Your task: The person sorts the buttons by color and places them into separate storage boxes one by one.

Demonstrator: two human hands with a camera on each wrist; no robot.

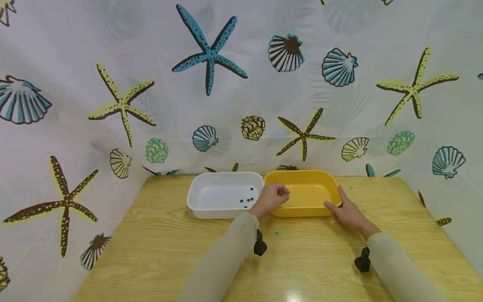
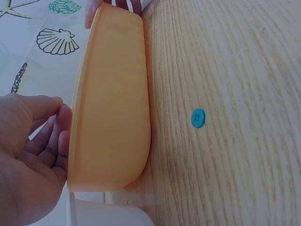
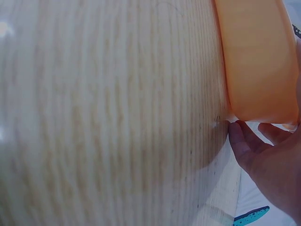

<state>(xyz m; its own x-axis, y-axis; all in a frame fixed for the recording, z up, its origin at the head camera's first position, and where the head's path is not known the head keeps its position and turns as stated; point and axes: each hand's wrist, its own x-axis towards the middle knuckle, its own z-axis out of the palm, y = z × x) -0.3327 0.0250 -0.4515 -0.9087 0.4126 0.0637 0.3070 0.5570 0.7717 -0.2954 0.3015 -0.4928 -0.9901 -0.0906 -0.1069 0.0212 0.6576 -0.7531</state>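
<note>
My left hand (image 1: 271, 198) is over the near left part of a yellow plastic tub (image 1: 305, 212). Thumb and forefinger pinch a small blue button (image 1: 288, 195), which the hand hides in the left wrist view. My right hand (image 1: 349, 212) holds the tub's right end, thumb at the front rim and the other fingers along the end wall. On the wood in front of the tub lies another blue button (image 2: 198, 118) with several holes.
A white tub (image 1: 211, 214) stands close against the yellow one on its left, with several dark buttons (image 1: 249, 200) on its floor. Behind both tubs hangs a cloth (image 1: 226, 109) printed with starfish and shells. The wooden table (image 1: 151, 251) extends toward me.
</note>
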